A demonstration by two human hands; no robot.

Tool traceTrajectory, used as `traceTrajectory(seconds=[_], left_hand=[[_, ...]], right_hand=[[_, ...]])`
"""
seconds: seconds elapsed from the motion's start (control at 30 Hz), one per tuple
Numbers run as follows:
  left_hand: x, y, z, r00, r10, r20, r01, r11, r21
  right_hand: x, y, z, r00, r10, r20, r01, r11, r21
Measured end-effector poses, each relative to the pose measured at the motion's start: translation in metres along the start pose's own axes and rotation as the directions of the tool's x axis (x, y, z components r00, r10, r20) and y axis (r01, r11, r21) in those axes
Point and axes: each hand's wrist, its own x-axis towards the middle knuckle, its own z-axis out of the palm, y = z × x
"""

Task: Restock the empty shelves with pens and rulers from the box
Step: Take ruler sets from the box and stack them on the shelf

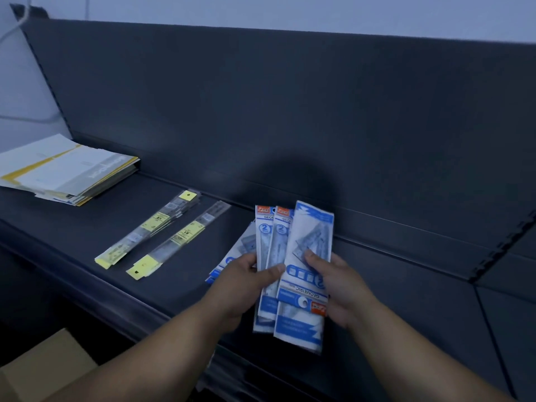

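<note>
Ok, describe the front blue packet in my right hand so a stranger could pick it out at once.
Over the dark shelf, right of two yellow-labelled ruler packs, the left hand and right hand hold a fan of blue packets. The frontmost packet, in the right hand, is the one. Unlike the two packets behind it, it is upside down, its red logo at the bottom.

Box (pixel 43 369) cut by bottom-left edge. Shelf packs (pixel 240 248) half hidden behind left hand (pixel 243 285). Ruler labels (pixel 158 221) unreadable.

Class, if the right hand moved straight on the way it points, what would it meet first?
Probably the two packets in the left hand, beyond the packet the right hand holds; depth unclear.
</note>
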Motion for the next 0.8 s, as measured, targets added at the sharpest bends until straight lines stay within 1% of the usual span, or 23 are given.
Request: traceTrajectory(seconds=[0.07,0.13,0.2,0.3,0.37,0.47,0.53,0.6,0.7,0.77,0.8], left_hand=[[-0.003,-0.005,0.009,0.999,-0.044,0.018,0.045,0.998,-0.053],[-0.005,-0.011,0.017,0.995,-0.096,0.022,0.097,0.993,-0.071],[-0.005,-0.015,0.024,0.992,-0.124,0.014,0.125,0.991,-0.056],[-0.001,-0.017,0.028,0.990,-0.137,-0.014,0.136,0.990,-0.044],[0.000,-0.016,0.029,0.990,-0.136,-0.034,0.135,0.990,-0.040],[0.004,-0.015,0.028,0.989,-0.114,-0.089,0.113,0.993,-0.022],[0.007,-0.014,0.028,0.987,-0.074,-0.144,0.076,0.997,0.013],[0.010,-0.013,0.029,0.984,-0.025,-0.178,0.037,0.997,0.063],[0.012,-0.009,0.032,0.991,-0.005,-0.135,0.023,0.992,0.128],[0.014,-0.010,0.033,0.994,-0.003,-0.105,0.016,0.993,0.118],[0.016,-0.010,0.032,0.993,0.036,-0.114,-0.016,0.984,0.176]], right_hand=[[-0.002,0.002,-0.011,0.996,-0.013,-0.089,0.015,1.000,0.021],[-0.005,0.005,-0.021,0.990,-0.010,-0.140,0.013,1.000,0.021],[-0.010,0.005,-0.028,0.992,0.026,-0.127,-0.025,1.000,0.012],[-0.018,0.002,-0.031,0.994,0.097,-0.042,-0.098,0.995,-0.016],[-0.019,0.000,-0.034,0.993,0.108,-0.045,-0.109,0.994,-0.017],[-0.018,-0.002,-0.040,0.991,0.090,-0.101,-0.090,0.996,0.002],[-0.017,-0.003,-0.044,0.986,0.081,-0.148,-0.077,0.996,0.034],[-0.017,-0.003,-0.046,0.984,0.074,-0.161,-0.065,0.996,0.060],[-0.021,-0.004,-0.044,0.991,0.091,-0.095,-0.086,0.995,0.057],[-0.021,-0.004,-0.042,0.991,0.086,-0.106,-0.082,0.996,0.040],[-0.019,-0.003,-0.042,0.988,0.078,-0.136,-0.074,0.997,0.029]])
